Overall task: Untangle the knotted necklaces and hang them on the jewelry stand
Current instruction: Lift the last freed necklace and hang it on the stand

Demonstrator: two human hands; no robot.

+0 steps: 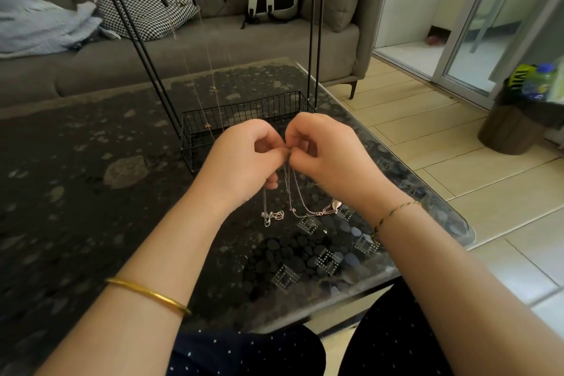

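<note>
My left hand (244, 159) and my right hand (323, 156) meet fingertip to fingertip above the table, both pinching a knot of thin silver necklaces (297, 198). The chains hang down from my fingers, with small pendants (273, 216) dangling near the tabletop. Behind my hands stands the black wire jewelry stand (312, 40) with a mesh basket base (238, 119) and hooks along its top bar. A couple of fine chains (210, 94) hang from those hooks, one with a small gold charm.
The dark patterned glass table (91, 177) ends at a rounded corner on the right. A grey sofa (213, 49) with a patterned cushion and a backpack lies behind. Tiled floor and a bin (515, 119) are to the right.
</note>
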